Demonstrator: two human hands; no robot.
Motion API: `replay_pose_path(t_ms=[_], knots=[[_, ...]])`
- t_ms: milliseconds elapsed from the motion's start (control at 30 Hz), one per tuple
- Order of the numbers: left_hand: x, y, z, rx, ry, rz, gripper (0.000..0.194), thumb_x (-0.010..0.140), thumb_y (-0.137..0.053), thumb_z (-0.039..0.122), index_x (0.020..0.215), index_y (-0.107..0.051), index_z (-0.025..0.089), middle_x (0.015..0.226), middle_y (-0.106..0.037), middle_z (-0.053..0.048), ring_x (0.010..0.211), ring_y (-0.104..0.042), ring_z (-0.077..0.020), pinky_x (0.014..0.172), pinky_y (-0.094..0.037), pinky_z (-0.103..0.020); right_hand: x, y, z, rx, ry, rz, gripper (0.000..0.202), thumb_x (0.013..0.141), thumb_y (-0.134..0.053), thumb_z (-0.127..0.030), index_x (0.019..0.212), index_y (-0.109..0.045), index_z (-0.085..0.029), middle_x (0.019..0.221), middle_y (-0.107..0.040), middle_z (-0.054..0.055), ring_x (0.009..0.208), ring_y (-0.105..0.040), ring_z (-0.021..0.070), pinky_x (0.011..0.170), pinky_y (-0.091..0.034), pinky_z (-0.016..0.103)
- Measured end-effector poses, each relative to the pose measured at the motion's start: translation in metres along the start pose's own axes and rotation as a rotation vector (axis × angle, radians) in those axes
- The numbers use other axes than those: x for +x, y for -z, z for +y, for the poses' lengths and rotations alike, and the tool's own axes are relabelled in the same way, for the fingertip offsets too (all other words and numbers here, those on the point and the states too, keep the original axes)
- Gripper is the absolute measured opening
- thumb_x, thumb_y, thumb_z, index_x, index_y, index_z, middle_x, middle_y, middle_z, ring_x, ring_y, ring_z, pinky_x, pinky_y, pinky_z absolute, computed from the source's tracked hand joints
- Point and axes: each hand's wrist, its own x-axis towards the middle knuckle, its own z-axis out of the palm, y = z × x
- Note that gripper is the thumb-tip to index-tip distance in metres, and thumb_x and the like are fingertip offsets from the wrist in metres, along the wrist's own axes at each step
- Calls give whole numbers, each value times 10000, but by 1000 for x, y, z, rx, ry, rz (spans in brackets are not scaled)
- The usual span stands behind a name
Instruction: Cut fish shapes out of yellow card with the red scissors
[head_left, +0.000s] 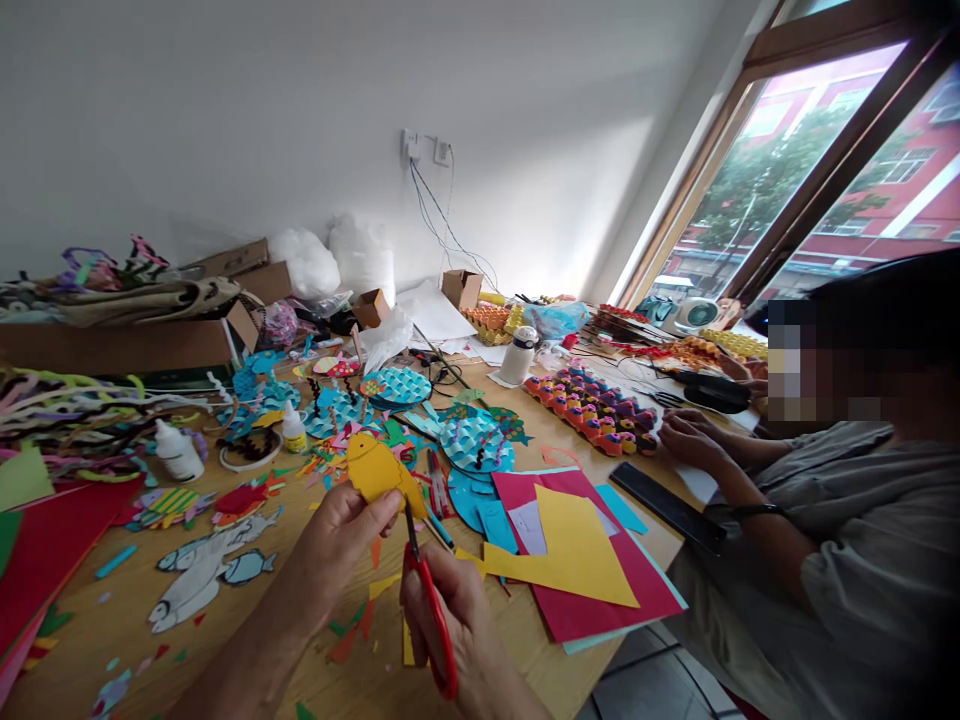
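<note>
My left hand (349,530) pinches a yellow paper fish (375,465) between thumb and fingers, above the middle of the table. Black lines are drawn on the fish. Just to the right, my right hand (450,610) is closed around the red handles of a pair of scissors (435,625). The dark blades point up and reach the lower right edge of the fish. A large piece of yellow paper (574,550) lies on red paper (630,595) to the right. Small paper scraps lie under and around both hands.
Glue bottles (178,452) (293,430) and white paper fish (199,570) lie left. Blue paper fish (476,440) are beyond my hands. Further right are a painted egg tray (592,410), a black phone-like slab (667,505) and a seated person (847,520) with hands over the table.
</note>
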Motion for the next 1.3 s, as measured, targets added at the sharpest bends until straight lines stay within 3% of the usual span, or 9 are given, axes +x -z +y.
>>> replay_pose_path(t_ms=[500,700,967,1300], knots=[[1,4,8,97,-1,-7,232,740,-536,341,558,-520,198,566,-505,34,599,-484,-149,588,-408,-246,-2,3,-3,-19,-26,-33,533,771,-426,-690,568,-371,-201,451,-325,-79,342,-319,50,313,-284,149],[4,8,6,157,-2,-50,217,721,-548,346,560,-522,202,559,-464,38,567,-439,-137,529,-380,-227,-2,4,-2,-46,-11,-55,475,818,-439,-602,570,-380,-201,466,-333,-74,364,-327,57,330,-289,151],[2,7,20,141,-2,-76,223,672,-546,347,500,-500,212,531,-497,39,549,-469,-138,512,-398,-220,-2,8,8,-140,-1,-51,373,873,-419,-431,585,-365,-200,496,-299,-68,425,-287,70,374,-233,179],[5,15,13,141,-27,-98,182,742,-532,328,616,-574,204,594,-502,33,595,-440,-138,559,-378,-223,0,9,6,-193,-12,-42,365,853,-457,-408,567,-362,-202,482,-302,-70,445,-289,78,399,-227,191]])
